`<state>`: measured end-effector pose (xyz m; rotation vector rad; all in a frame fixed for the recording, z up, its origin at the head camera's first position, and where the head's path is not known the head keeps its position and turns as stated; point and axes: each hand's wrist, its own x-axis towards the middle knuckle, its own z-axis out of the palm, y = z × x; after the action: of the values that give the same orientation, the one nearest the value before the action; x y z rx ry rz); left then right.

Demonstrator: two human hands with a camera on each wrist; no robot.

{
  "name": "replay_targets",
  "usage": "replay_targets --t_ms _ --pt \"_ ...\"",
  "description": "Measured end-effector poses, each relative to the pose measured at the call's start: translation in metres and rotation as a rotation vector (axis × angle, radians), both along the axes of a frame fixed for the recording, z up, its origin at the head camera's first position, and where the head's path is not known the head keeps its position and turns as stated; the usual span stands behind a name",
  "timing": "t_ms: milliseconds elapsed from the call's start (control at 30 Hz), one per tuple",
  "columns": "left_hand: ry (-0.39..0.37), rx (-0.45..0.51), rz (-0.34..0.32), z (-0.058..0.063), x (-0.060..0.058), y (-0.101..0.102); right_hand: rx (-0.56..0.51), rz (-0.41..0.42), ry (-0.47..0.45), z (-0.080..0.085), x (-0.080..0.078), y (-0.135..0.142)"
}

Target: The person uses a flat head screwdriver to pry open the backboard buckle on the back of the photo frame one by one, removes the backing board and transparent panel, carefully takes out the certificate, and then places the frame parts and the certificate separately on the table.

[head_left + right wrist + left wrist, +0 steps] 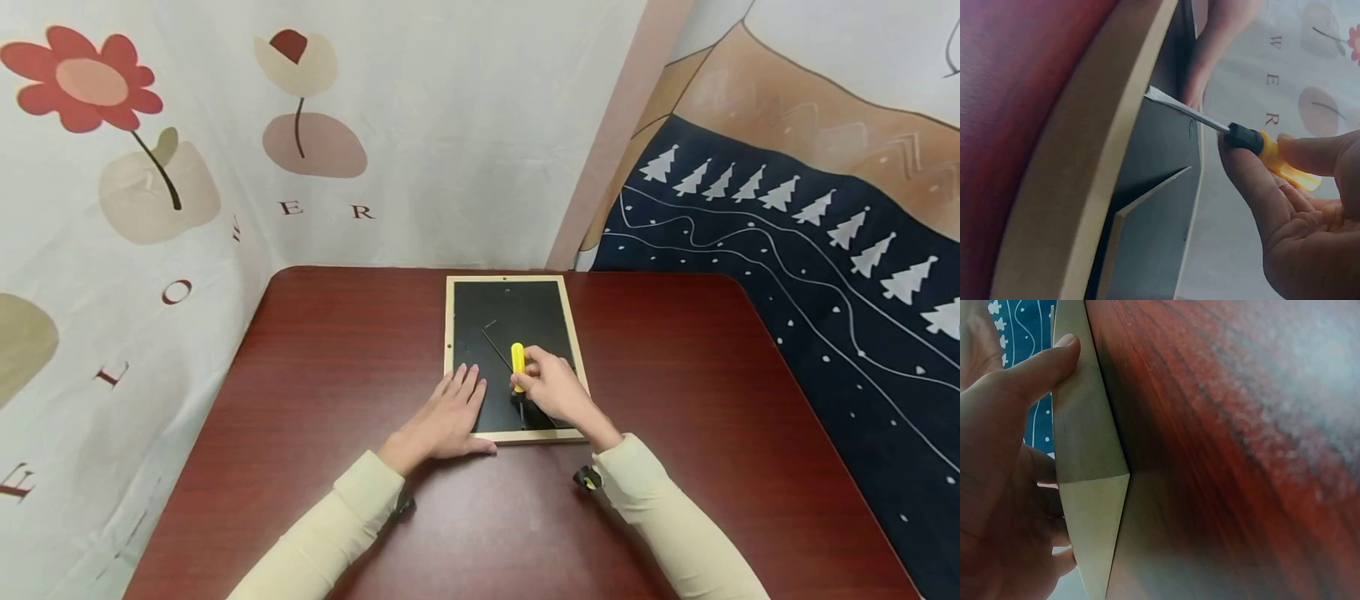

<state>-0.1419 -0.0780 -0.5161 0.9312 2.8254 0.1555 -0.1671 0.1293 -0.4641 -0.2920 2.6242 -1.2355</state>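
A picture frame point(510, 437) with a pale wooden border lies face down, its black backing point(510, 307) showing. My left hand point(450, 412) rests over its near left corner, fingers extended across the backing. In the left wrist view the thumb lies against the frame's outer side point(1085, 425). My right hand point(557, 387) grips a flathead screwdriver point(517, 360) by its yellow and black handle. The right wrist view shows the flat blade point(1159, 95) right at the near border's inner edge. Beside it a dark support flap point(1154, 250) stands tilted up from the backing.
The frame lies on a reddish-brown wooden table point(345, 350), toward its far edge. A white flower-print cloth point(450, 125) hangs behind and to the left, and a dark tree-print cloth point(750, 242) hangs at the right.
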Motion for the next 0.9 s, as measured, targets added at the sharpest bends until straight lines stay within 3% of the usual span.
replay_targets --t_ms 367,633,900 --pt "-0.001 -0.005 0.007 -0.003 -0.001 0.001 -0.013 0.006 0.085 -0.001 0.01 0.003" --pt "-0.012 -0.006 -0.005 0.0 -0.002 0.002 -0.051 0.009 0.223 -0.002 0.027 0.004" --pt "-0.013 -0.04 -0.013 0.002 -0.001 0.004 -0.078 0.021 0.267 -0.006 0.034 0.005"
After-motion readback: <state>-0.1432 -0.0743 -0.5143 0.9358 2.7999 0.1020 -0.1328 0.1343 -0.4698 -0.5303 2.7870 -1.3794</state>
